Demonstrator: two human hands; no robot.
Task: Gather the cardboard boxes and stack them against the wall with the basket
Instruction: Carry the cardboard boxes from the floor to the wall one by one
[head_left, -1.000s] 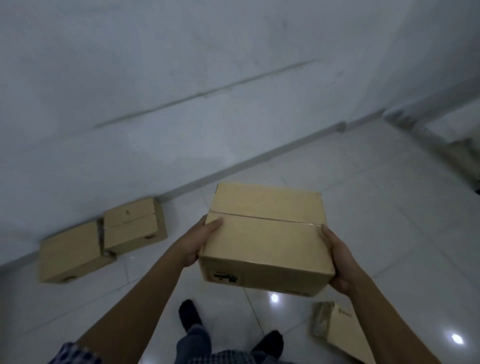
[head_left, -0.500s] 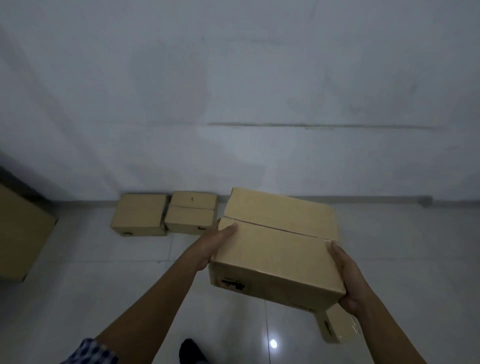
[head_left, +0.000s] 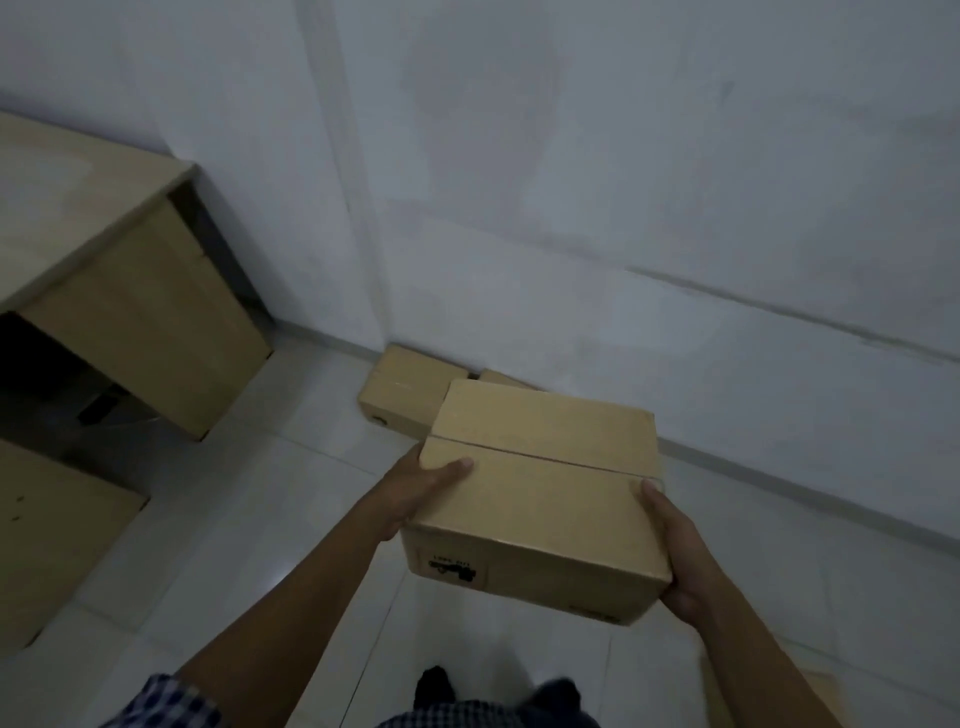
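I carry a closed cardboard box (head_left: 540, 493) in front of me, above the tiled floor. My left hand (head_left: 415, 491) grips its left side with the thumb on top. My right hand (head_left: 675, 551) grips the right side, thumb on the lid and fingers under the edge. Two more cardboard boxes lie on the floor against the white wall: one (head_left: 408, 392) is in full view, the other (head_left: 501, 378) is mostly hidden behind the carried box. No basket is in view.
A wooden desk (head_left: 119, 270) stands at the left by the room corner, with a lower wooden panel (head_left: 47, 535) in front of it. The white wall (head_left: 623, 208) runs to the right. My feet (head_left: 436, 686) show at the bottom.
The view has swung left and come nearer the wall. The two floor boxes now sit just behind the carried box, and the desk has come into view. Both hands keep their hold.
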